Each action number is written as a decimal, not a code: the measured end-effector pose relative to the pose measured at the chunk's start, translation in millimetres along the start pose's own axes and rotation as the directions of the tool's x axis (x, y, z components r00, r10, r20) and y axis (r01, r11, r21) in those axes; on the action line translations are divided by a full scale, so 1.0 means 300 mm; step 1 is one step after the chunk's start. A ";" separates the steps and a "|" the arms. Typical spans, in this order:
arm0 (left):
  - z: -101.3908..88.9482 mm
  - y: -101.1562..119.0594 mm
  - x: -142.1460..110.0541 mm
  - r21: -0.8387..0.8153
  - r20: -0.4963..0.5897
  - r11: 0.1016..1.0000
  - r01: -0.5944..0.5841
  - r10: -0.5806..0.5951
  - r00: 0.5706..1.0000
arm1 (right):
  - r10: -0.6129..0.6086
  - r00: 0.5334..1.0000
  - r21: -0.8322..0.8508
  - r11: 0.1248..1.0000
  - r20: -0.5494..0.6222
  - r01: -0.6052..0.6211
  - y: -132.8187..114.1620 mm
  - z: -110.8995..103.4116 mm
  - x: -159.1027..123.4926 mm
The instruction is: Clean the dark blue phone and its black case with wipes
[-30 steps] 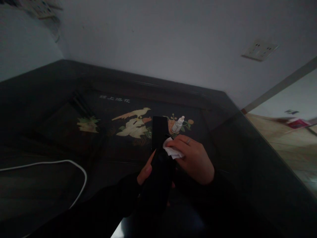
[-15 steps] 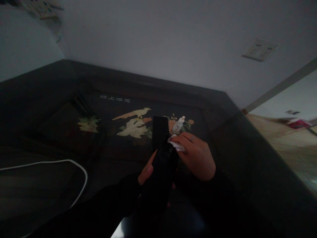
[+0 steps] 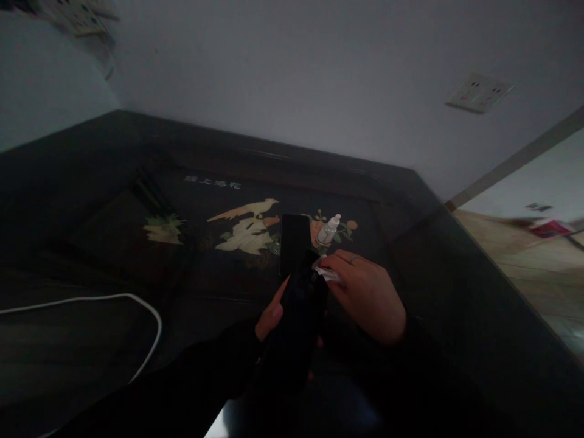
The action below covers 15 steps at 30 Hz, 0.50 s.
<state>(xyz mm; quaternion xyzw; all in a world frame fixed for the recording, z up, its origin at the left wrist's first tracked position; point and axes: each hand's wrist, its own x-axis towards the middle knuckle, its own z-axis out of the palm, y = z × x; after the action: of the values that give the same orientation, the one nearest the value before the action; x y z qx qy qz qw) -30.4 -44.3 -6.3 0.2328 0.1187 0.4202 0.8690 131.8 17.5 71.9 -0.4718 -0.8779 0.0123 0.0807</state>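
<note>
My left hand [image 3: 272, 313] is closed round the sides of a black phone [image 3: 296, 328], its thumb along the left edge and fingertips showing at the right. The phone is tilted up towards me, with faint round lens shapes near its top; the dark hides its lower outline. A crumpled white tissue [image 3: 327, 274] is pinched in my right hand [image 3: 365, 289], pressed against the phone's upper right corner by the lenses. A ring sits on one right finger. Beyond the hands, a second dark phone [image 3: 294, 240] lies flat on the table, and a small clear bottle with a white dropper-like top [image 3: 329, 230] stands beside it.
The dark glossy table [image 3: 219, 328] bears an inlaid bird-and-flower picture [image 3: 246, 234]. A white cable [image 3: 91, 298] curves over its left side. Behind rises a pale wall [image 3: 283, 79] with a socket plate [image 3: 480, 93]. Floor [image 3: 520, 255] shows past the right edge.
My right hand has slid slightly down and to the right with the tissue, uncovering more of the phone's top by the lenses. My left hand and the phone have stayed almost still.
</note>
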 end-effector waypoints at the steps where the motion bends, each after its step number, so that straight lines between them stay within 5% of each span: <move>1: 0.001 0.000 0.000 0.008 -0.006 1.000 -0.002 0.002 1.000 | 0.003 1.000 0.001 1.000 0.011 -0.003 -0.001 -0.002 -0.001; 15: 0.006 -0.008 0.000 0.101 -0.045 0.994 -0.031 0.036 0.998 | -0.030 0.999 0.057 0.998 0.015 0.029 -0.011 -0.014 -0.010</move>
<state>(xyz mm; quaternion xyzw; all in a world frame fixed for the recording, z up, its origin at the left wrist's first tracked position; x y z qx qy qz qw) -28.1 -46.3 -6.1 0.2681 0.1558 0.4336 0.8461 131.3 13.1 76.0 -0.4563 -0.8846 0.0399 0.0871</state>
